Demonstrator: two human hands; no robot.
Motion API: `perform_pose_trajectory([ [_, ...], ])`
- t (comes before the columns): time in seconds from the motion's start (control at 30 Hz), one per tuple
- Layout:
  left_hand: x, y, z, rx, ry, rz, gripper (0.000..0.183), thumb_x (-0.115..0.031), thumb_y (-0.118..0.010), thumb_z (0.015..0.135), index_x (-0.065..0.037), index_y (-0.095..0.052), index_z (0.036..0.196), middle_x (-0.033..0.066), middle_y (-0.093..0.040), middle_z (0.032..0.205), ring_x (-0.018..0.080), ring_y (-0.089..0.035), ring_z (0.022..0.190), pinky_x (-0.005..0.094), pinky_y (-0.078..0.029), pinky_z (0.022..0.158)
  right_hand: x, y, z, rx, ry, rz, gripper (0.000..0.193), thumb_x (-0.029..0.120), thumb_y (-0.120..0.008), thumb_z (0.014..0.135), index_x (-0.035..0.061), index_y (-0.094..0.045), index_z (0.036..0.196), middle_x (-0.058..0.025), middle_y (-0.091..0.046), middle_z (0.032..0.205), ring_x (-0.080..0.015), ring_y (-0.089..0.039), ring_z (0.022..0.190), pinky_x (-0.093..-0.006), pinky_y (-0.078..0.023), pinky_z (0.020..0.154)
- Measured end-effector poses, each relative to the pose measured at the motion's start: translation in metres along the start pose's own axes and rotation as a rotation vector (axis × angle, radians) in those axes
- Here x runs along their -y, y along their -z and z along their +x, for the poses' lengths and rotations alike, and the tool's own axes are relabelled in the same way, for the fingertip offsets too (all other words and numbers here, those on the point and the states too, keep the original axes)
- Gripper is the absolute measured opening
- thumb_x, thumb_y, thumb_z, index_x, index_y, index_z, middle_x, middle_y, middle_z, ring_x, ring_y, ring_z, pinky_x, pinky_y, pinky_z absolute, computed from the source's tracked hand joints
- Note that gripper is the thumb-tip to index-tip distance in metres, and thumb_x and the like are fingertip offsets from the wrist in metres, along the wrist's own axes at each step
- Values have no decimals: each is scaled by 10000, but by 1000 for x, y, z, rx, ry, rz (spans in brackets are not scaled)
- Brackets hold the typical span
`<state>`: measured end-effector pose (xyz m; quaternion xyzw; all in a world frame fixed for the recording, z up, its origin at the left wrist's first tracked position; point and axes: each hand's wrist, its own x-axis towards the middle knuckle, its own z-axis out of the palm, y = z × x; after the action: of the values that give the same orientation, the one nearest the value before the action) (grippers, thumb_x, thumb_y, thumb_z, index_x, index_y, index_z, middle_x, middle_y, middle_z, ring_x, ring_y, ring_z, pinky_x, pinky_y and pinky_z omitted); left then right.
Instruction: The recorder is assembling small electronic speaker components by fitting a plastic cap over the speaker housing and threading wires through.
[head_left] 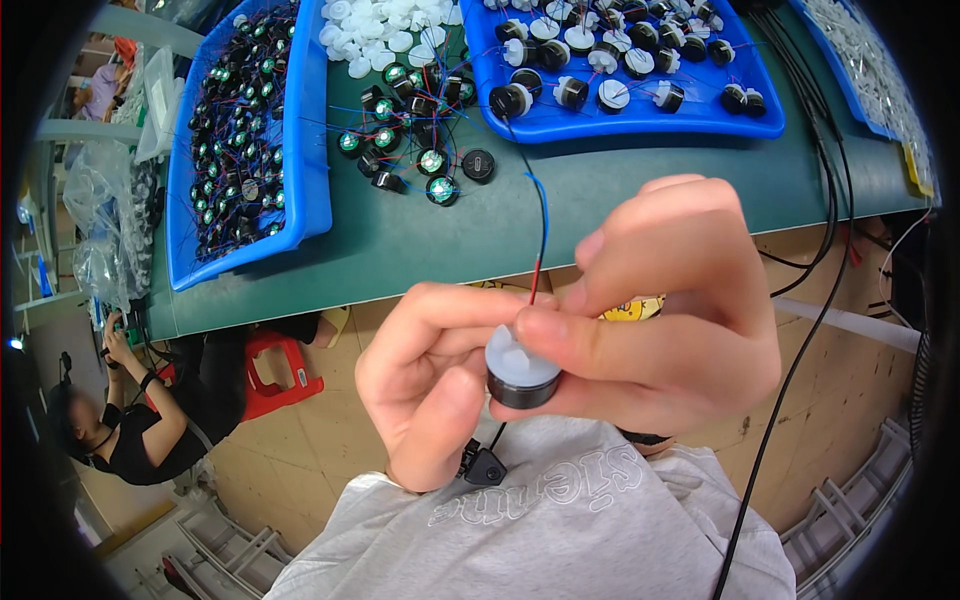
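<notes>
Above my lap I hold a small round black part with a white plastic cap [522, 368], tilted so the cap shows. My right hand [680, 310] grips it, the thumb pressed on the edge of the cap and a finger under the black rim. My left hand [420, 375] is curled around its left side, with fingertips behind it and the thumb slightly apart from it. A red and blue wire pair [542, 225] rises from behind the part, near the fingertips of both hands. The left fingertips are partly hidden.
Loose black parts with green faces [432, 160] and white caps [385, 30] lie on the green table [420, 245]. A blue bin [310, 180] of wired parts stands left. A blue tray [640, 128] holds capped parts. Black cables hang right. Another person [140, 420] sits left.
</notes>
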<state>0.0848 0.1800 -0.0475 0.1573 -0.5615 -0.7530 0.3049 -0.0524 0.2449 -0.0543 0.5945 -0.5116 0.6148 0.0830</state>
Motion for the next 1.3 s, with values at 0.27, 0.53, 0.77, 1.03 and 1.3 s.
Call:
perform_pose_trajectory([
  [0.27,10,-1,-1,-28,-124,-95,355,-213,-489,837,102,-422,986,212,-552,955,164,-543,842,249,-410,743,3,-9,-2,-88,52,-68,289,223,-759,495,97,-645,730,23,-525,703,-173,-485,714,-348,-358,636],
  [0.53,6,-13,4,-122,-11,88,312,-289,-345,895,15,-394,843,28,-454,698,49,-395,605,157,-293,522,-12,-9,-8,-45,165,29,291,78,-717,487,-16,-617,744,-47,-520,735,-183,-502,660,-300,-367,548],
  [0.77,10,-7,7,-68,-20,76,325,-304,-338,898,14,-405,889,29,-469,777,52,-420,678,167,-324,574,-13,-11,-10,-37,127,46,330,64,-714,481,-31,-615,781,-64,-517,743,-183,-492,638,-284,-354,506],
  [1.03,6,-13,8,-89,-51,64,372,-300,-341,895,48,-410,1005,78,-498,897,100,-483,827,222,-373,698,-10,-4,-5,43,-12,48,363,67,-752,503,12,-617,835,-41,-495,717,-136,-481,584,-258,-331,509],
  [1.3,12,-4,9,-35,-23,-142,300,-178,-403,890,67,-375,1061,217,-592,885,237,-599,815,310,-461,748,-16,-3,-7,41,-9,114,433,63,-782,486,1,-584,865,-48,-508,731,-127,-487,580,-254,-326,504],
])
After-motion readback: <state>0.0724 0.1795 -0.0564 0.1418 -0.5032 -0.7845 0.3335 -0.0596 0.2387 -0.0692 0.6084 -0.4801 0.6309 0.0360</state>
